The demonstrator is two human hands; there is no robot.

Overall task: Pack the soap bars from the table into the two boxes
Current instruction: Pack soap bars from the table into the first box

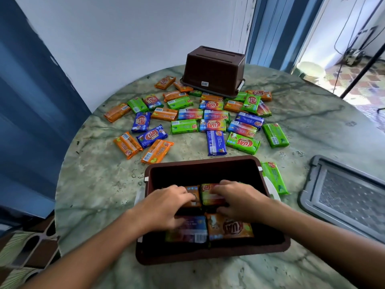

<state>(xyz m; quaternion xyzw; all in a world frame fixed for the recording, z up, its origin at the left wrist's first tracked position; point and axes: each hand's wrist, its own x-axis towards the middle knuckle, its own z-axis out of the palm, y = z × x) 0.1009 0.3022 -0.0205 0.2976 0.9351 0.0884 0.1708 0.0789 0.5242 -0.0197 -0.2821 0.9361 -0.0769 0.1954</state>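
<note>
Open brown box [210,163] stands on the marbled green table [100,184], at the edge nearest the person; it serves as reference. Inside it, four wrapped soap bars are visible: an orange bar [192,196], a green-red bar [210,195], a multicolour bar [189,229] and an orange bar with logo [230,226]. Left hand [164,207] reaches into the box, grip curled on the first orange bar. Right hand [239,199] grasps the green-red bar. Beyond the box, loose soap bars [212,124] lie scattered. Behind them a second brown box [214,67] sits upside down. A green bar [273,177] lies just right of the reference box; a grey lid [343,195] further right.
</note>
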